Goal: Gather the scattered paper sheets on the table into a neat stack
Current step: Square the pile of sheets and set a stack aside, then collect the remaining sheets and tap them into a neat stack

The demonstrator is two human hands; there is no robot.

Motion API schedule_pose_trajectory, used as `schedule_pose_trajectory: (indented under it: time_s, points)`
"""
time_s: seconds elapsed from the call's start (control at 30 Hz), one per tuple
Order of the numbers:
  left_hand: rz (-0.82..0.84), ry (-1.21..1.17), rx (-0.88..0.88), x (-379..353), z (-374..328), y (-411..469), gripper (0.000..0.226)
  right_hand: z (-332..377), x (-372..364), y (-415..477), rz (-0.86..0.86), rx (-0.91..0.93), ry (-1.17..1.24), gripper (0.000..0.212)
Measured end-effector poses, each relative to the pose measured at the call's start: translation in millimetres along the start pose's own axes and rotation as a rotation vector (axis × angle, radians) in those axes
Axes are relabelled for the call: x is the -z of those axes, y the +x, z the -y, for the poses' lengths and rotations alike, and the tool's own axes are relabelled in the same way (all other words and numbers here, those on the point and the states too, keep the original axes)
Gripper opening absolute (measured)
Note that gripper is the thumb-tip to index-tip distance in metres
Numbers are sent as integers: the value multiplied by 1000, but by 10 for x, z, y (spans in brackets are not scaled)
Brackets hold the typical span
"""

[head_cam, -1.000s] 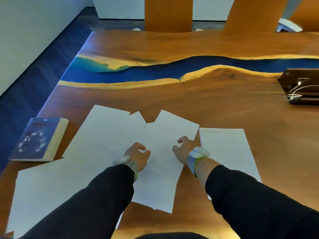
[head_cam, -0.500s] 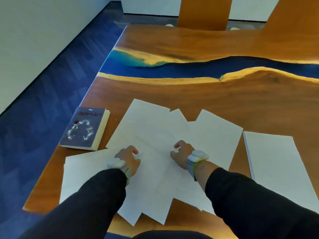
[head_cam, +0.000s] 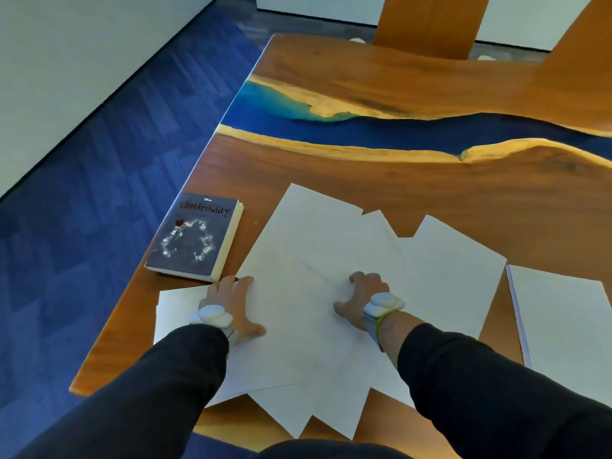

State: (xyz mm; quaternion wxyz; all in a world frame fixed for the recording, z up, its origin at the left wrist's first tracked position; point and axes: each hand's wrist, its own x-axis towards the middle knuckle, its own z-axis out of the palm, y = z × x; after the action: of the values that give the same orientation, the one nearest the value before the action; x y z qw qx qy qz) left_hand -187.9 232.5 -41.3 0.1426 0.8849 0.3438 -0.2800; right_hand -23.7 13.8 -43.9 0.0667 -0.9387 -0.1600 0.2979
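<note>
Several white paper sheets [head_cam: 314, 256] lie fanned and overlapping on the wooden table [head_cam: 364, 167] in front of me. My left hand [head_cam: 236, 304] rests flat on the left edge of the top sheet, fingers spread, near the book. My right hand [head_cam: 362, 298] presses on the sheets near their middle, fingers bent and apart. One sheet [head_cam: 175, 309] pokes out at the left under my left wrist. A separate neat pile of paper [head_cam: 569, 323] lies at the right, apart from both hands.
A dark paperback book [head_cam: 195, 236] lies left of the sheets near the table's left edge. A blue resin strip [head_cam: 381, 130] runs across the table. Blue carpet floor [head_cam: 99, 193] is to the left, and wooden chair backs [head_cam: 430, 21] stand at the far side.
The view has swung left, bringing the book closer to the centre. My left hand has opened and slid left to the sheet's edge by the book. The right hand stays on the sheets.
</note>
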Motion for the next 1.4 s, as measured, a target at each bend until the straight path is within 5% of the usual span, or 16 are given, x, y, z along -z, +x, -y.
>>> schedule_pose_trajectory:
  time_s: [0.23, 0.63, 0.77, 0.9, 1.07, 1.13, 1.3, 1.4]
  points:
    - [-46, 111, 33, -62, -126, 150, 133, 1, 42, 54, 41, -21, -88, 79]
    - [90, -31, 52, 41, -189, 182, 124, -160, 57, 129, 10, -12, -113, 100]
    - [235, -133, 7, 103, -219, 254, 91, -153, 105, 157, 7, -12, -151, 106]
    - [114, -275, -17, 119, -219, 305, 43, -149, 115, 170, 5, -14, -200, 103]
    - [55, -437, 54, 240, -235, 290, 57, -157, 107, 194, 5, 13, -221, 88]
    - [66, -469, 62, 239, -299, 287, 56, -163, 145, 214, 9, 42, -188, 66]
    - [72, -604, 81, 257, -408, 234, 54, -127, 261, 209, 91, 139, 247, 23]
    - [86, -752, 65, 290, -389, 223, 24, -115, 461, 190, 119, 200, 356, 9]
